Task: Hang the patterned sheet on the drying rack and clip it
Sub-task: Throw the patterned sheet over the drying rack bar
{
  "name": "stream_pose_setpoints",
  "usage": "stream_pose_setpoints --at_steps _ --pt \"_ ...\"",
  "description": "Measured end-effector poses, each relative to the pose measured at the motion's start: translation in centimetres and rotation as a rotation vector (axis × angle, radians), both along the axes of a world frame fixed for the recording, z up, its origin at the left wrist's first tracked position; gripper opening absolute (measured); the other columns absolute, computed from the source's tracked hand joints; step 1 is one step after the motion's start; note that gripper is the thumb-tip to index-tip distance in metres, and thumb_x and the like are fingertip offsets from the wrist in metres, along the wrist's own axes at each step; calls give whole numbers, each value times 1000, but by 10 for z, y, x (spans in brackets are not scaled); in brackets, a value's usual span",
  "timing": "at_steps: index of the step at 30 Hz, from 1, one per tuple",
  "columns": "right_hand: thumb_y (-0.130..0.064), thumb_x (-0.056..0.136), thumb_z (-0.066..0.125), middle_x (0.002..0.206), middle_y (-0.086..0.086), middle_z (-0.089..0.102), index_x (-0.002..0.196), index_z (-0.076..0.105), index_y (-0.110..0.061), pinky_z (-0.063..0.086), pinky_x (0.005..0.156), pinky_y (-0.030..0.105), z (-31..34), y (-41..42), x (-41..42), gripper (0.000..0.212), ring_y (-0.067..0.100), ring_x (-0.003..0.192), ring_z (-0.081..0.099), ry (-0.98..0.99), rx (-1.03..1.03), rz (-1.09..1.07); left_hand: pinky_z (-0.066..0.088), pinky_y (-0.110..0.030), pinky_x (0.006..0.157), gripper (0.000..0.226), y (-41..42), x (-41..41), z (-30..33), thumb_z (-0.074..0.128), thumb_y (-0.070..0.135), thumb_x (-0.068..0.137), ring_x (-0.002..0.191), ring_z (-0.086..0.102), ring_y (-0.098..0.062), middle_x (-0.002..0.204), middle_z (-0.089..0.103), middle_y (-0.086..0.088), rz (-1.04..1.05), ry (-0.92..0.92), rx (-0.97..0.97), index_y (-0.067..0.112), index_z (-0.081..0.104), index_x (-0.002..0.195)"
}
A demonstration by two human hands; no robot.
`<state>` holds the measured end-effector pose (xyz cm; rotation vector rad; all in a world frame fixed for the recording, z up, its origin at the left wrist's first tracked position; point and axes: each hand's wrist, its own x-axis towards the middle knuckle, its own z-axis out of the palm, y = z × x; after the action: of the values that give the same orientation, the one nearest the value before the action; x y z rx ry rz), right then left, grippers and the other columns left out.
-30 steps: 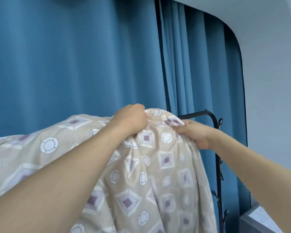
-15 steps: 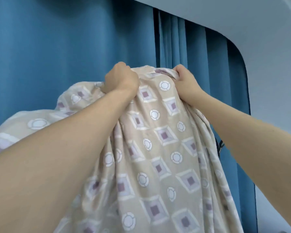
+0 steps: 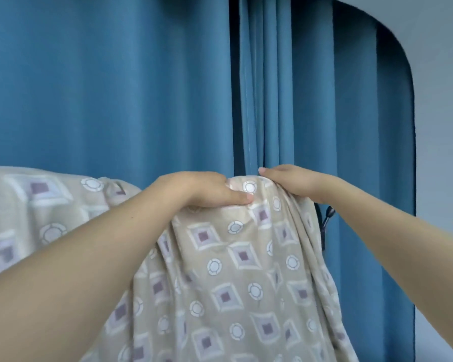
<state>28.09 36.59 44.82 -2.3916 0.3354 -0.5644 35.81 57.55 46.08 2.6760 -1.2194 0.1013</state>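
My left hand (image 3: 202, 188) lies over the top fold of the patterned sheet (image 3: 236, 278), thumb pressed along the near face and fingers curled over the far side, gripping the cloth. My right hand (image 3: 296, 182) grips the same fold just beside it, fingers over the top, a small hump of cloth between the two hands. The sheet hangs down from my hands toward me in long folds, and a broad part runs off to the left at about hand height. Its ridge runs left to right. A bit of the black drying rack (image 3: 326, 218) shows beside my right wrist, in front of the blue curtain (image 3: 115, 87).
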Motion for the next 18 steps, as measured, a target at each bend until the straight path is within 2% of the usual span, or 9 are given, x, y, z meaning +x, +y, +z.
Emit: stream_pose_setpoints --at_steps 3,5,9,11,12,14,16,17,18 --pt "-81 73 47 137 -7 46 128 50 -34 36 110 45 -16 -9 -5 72 18 128 46 -171 54 -69 43 -39 103 79 0 0 -7 41 84 77 113 57 -18 127 59 8 -37 -80 -69 26 57 129" --pt "-78 77 49 146 -7 32 141 37 -34 28 114 46 -31 -13 -13 78 19 137 33 -252 112 -101 42 -35 100 69 0 -6 -6 40 81 82 115 55 -16 126 57 12 -57 -59 -132 32 54 128" --pt "-67 80 60 147 -9 27 146 26 -33 29 114 46 -59 -23 -36 82 17 139 27 -312 161 -85 39 -29 90 42 -14 -22 3 40 64 93 120 50 -12 131 52 18 -177 -21 -458 44 51 128" --pt "-58 78 69 142 -11 25 146 25 -33 29 114 44 -71 -24 -45 85 14 138 25 -327 141 -99 35 -27 97 47 -28 -27 5 44 55 95 131 44 -13 144 47 14 -183 -14 -403 38 46 139" --pt "-52 77 73 138 -10 28 144 25 -33 30 113 42 -76 -24 -49 85 14 135 28 -334 133 -106 33 -28 100 49 -33 -30 4 46 50 96 134 43 -15 145 46 10 -155 -11 -330 31 47 141" --pt "-41 76 79 122 -9 42 137 28 -32 42 103 37 -84 -24 -57 80 12 118 47 -326 162 -78 41 -33 100 39 -42 -31 2 51 40 96 121 55 -21 131 59 3 -113 -5 -252 19 59 127" --pt "-34 78 79 95 -9 59 129 28 -32 51 76 28 -90 -22 -63 72 5 82 62 -237 214 -19 48 -36 90 27 -45 -32 2 55 37 94 102 60 -20 112 62 3 -106 -45 -239 19 61 112" --pt "-34 78 79 85 -10 62 126 30 -33 49 66 24 -92 -21 -65 68 2 70 62 -184 215 1 50 -36 85 22 -47 -31 4 57 37 92 96 59 -18 106 60 5 -99 -70 -225 21 59 108" --pt "-34 77 79 83 -10 65 123 35 -34 47 61 21 -93 -20 -67 64 1 67 63 -129 212 22 51 -38 83 19 -48 -30 6 60 35 90 90 58 -17 101 59 5 -94 -88 -210 22 57 104"
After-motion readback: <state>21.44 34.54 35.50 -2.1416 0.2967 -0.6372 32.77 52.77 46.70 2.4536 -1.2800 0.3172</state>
